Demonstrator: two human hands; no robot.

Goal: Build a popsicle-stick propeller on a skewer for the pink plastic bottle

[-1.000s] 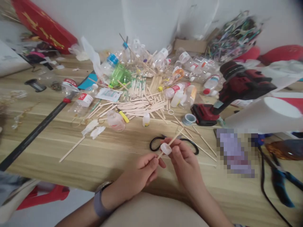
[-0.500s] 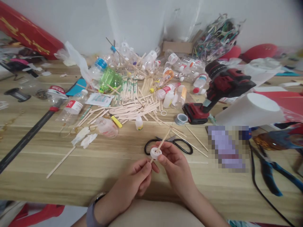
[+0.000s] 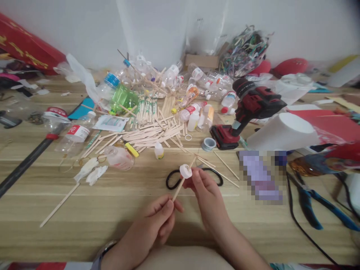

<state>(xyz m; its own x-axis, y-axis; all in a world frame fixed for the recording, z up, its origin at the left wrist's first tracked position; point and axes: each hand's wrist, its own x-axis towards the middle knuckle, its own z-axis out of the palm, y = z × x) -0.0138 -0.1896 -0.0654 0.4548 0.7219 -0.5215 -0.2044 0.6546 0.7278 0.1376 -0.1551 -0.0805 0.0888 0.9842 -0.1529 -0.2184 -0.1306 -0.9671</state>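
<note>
My left hand [image 3: 161, 217] pinches the lower end of a thin wooden stick [image 3: 179, 189] between thumb and fingers. The stick slants up and to the right and passes through a white bottle cap [image 3: 185, 171]. With thumb and fingertips my right hand [image 3: 206, 191] grips the edge of this cap; some of its fingers are hidden behind. Black-handled scissors [image 3: 172, 179] lie on the table just beyond, partly covered by my right hand and the cap. A small white glue bottle [image 3: 159, 150] stands farther back.
A heap of flat wooden sticks [image 3: 154, 135] and plastic bottles [image 3: 123, 97] fills the back. At right are a red and black cordless drill [image 3: 253, 108], a white cup [image 3: 292, 133], a blurred-out flat object [image 3: 261, 176] and blue-handled pliers [image 3: 309, 206]. A black rod [image 3: 25, 165] lies at left.
The cap has moved up along the stick, away from my left hand, so more stick shows between them. It has also tilted. The whole view has shifted slightly.
</note>
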